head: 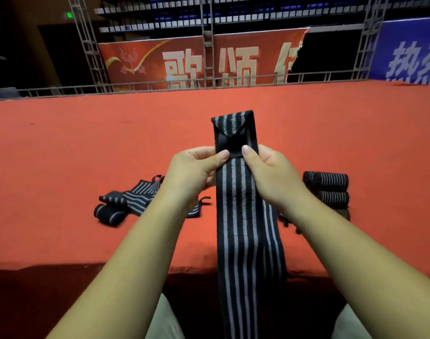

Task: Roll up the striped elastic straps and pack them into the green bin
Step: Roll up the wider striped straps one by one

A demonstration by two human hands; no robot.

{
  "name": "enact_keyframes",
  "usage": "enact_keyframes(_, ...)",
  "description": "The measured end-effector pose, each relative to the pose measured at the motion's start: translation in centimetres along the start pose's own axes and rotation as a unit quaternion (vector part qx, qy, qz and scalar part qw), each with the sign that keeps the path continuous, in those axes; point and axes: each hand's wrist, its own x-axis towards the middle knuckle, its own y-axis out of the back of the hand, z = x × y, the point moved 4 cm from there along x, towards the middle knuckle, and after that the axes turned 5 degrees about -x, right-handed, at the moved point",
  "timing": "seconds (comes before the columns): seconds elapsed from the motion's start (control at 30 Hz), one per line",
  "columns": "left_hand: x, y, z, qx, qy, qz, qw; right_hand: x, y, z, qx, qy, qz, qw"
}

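Both thumbs pinch the strap near its top: left hand one edge, right hand the other. It hangs lengthwise toward me, so I'd roll downward.

Woven elastic cloth in the held strap, matt, with a fine ribbed weave along the grey stripes; plainer, smoother black tab near its upper end; same matt striped weave in the loose straps and the rolled straps; felt-like red covering on the platform, matt and slightly fuzzy; dull grey metal in the truss; red banner of thin sheet with a faint sheen, ragged along one edge; pale matt cloth on the trouser legs.
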Motion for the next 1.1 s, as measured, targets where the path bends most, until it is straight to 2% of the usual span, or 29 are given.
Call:
enact_keyframes(0.13, 1.5, 0.1, -4.1, 0.064, 0.014, 0.031, 0.997, 0.8, -2.0, 4.4, -0.042, -0.015, 0.011, 0.999)
enact_keyframes(0.33, 3.7, -0.3, -7.1, 0.092, 0.028, 0.010, 0.995, 2.0, -3.3, 9.6, -0.048, -0.058, 0.016, 0.997)
enact_keyframes(0.53, 6.8, 0.6, -10.1, 0.071, 0.021, 0.025, 0.997, 4.1, -3.9, 12.6, 0.078, -0.075, 0.001, 0.994)
enact_keyframes(0.63, 7.7, 1.3, -12.0, 0.056, 0.028, 0.001, 0.998, 4.8, -4.4, 14.1, 0.139, -0.072, -0.008, 0.988)
enact_keyframes(0.77, 9.3, 2.7, -13.8, 0.021, 0.045, -0.008, 0.999, 5.3, -5.4, 16.7, 0.212, -0.136, -0.058, 0.966)
enact_keyframes(0.83, 10.1, 3.5, -14.1, 0.017, 0.039, 0.020, 0.999, 5.5, -5.8, 17.7, 0.191, -0.172, -0.096, 0.962)
enact_keyframes(0.93, 10.5, 4.0, -14.6, 0.021, 0.035, 0.048, 0.998, 5.6, -6.0, 18.9, 0.089, -0.166, -0.144, 0.972)
enact_keyframes(1.03, 10.5, 4.1, -15.6, 0.025, 0.039, 0.063, 0.997, 5.2, -6.0, 19.1, 0.096, -0.175, -0.148, 0.969)
enact_keyframes(1.1, 10.4, 4.2, -16.1, 0.031, 0.039, 0.073, 0.996, 4.9, -6.2, 18.7, 0.142, -0.197, -0.158, 0.957)
